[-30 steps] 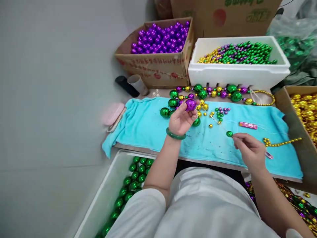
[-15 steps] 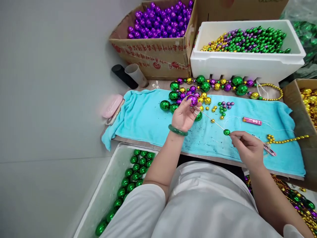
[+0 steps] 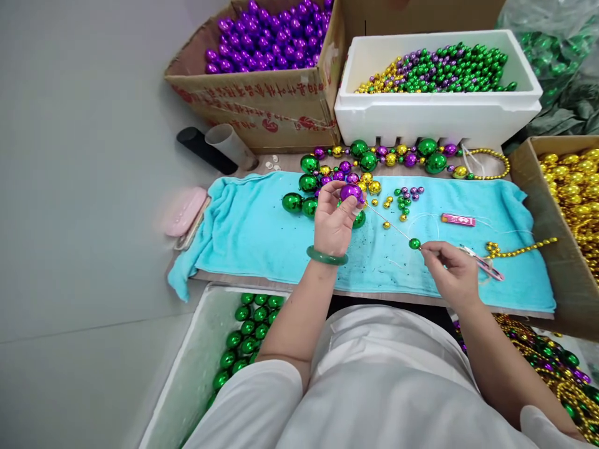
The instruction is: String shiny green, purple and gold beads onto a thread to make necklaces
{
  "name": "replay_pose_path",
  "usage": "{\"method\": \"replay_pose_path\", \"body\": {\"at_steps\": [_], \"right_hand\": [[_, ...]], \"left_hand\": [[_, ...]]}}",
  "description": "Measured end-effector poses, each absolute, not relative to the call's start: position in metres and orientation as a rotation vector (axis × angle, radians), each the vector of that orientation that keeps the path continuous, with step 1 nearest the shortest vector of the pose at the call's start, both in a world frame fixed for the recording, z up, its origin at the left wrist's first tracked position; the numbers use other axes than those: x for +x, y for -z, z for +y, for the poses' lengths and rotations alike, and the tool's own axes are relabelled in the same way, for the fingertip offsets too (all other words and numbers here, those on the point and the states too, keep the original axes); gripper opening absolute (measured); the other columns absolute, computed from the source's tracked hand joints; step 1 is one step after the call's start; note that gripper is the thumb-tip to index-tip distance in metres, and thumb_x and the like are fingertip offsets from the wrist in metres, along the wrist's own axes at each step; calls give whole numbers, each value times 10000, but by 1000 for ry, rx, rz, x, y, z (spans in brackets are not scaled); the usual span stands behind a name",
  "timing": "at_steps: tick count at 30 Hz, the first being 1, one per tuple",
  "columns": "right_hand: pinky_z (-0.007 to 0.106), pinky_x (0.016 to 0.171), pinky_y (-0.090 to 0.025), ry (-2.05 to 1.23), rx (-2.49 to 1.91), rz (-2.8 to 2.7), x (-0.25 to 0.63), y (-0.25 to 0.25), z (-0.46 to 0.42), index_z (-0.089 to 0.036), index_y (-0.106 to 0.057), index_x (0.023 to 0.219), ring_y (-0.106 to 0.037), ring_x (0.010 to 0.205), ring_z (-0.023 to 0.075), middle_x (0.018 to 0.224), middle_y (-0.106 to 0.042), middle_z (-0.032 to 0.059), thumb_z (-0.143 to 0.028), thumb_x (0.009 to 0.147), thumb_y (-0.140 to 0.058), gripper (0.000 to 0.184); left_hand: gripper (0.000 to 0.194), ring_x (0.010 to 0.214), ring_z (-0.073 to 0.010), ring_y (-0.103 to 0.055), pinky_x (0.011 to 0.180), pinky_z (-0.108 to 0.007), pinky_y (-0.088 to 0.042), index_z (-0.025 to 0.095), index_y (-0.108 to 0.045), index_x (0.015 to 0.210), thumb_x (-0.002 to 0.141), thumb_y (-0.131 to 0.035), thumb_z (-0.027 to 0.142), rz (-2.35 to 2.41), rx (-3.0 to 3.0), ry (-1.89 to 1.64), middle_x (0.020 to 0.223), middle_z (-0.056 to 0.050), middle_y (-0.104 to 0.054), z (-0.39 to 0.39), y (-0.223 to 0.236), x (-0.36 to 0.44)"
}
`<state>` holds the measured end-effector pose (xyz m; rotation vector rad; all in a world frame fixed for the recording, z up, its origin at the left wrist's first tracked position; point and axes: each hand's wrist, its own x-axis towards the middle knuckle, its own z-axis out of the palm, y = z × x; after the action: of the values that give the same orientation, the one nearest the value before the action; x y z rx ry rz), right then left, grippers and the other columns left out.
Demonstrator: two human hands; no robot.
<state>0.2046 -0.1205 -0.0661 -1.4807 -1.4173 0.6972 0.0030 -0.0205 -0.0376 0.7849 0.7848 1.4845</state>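
Between thumb and fingers, my left hand (image 3: 333, 221) grips a large shiny purple bead (image 3: 350, 194). A long thin needle (image 3: 390, 223) runs from that bead down to my right hand (image 3: 452, 271), whose fingertips pinch its near end. Threaded on the needle just ahead of those fingertips is a green bead (image 3: 414, 244). Whether the needle's tip is inside the purple bead cannot be made out. Below the hands lies a turquoise towel (image 3: 262, 231) with loose gold beads (image 3: 373, 187), small purple ones (image 3: 412, 190) and large green ones (image 3: 292, 202).
A strung bead necklace (image 3: 427, 148) lies behind the towel. Farther back stand a carton of purple beads (image 3: 262, 87) and a white foam box (image 3: 435, 112). Scissors (image 3: 489, 267) and a pink-labelled packet (image 3: 458, 219) rest at right, near a gold-bead carton (image 3: 528, 187). A green-bead tub (image 3: 187, 349) is lower left.
My left hand has turned, its thumb now pressed against the purple bead. The needle and green bead stay in my right hand. The whole view has shifted, with things appearing farther left.
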Motion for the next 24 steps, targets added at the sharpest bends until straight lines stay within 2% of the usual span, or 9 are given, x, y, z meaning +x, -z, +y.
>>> {"method": "replay_pose_path", "body": {"at_steps": [4, 8, 12, 16, 24], "right_hand": [[242, 531, -402, -800, -1461, -1341, 207, 76, -116, -181, -684, 806, -489, 534, 98, 596, -566, -16, -291, 822, -594, 143], [242, 534, -418, -956, -1400, -1163, 207, 89, -108, -179, -663, 813, -514, 548, 101, 607, -569, -17, -305, 800, -613, 136], [229, 478, -384, -1120, -1316, -1056, 209, 101, -101, -173, -637, 803, -489, 513, 93, 590, -560, -22, -316, 771, -630, 146], [222, 464, -373, -1170, -1292, -1018, 212, 109, -97, -173, -626, 789, -471, 499, 84, 581, -553, -26, -323, 763, -636, 152], [227, 461, -370, -1276, -1239, -969, 212, 116, -92, -179, -612, 767, -457, 482, 85, 553, -546, -27, -406, 741, -644, 231]], "left_hand": [[362, 1075, -208, -614, 848, -305, -517, 259, -561, 1049, 741, -737, 334, 776, 807, -1421, 1062, -30, -609, -28, 36, 12], [556, 1138, -229, -581, 924, -332, -501, 289, -537, 1139, 654, -809, 293, 733, 873, -1403, 1126, -30, -591, -34, 37, 20], [648, 1145, -234, -575, 959, -346, -491, 293, -519, 1172, 608, -837, 291, 722, 945, -1399, 1119, -30, -598, -36, 37, 25], [664, 1126, -223, -586, 954, -341, -491, 296, -514, 1191, 611, -832, 249, 710, 1023, -1384, 1132, -37, -603, -35, 36, 28], [540, 1091, -204, -596, 924, -310, -504, 258, -568, 1143, 657, -804, 262, 730, 951, -1354, 1116, -56, -602, -33, 34, 35]]}}
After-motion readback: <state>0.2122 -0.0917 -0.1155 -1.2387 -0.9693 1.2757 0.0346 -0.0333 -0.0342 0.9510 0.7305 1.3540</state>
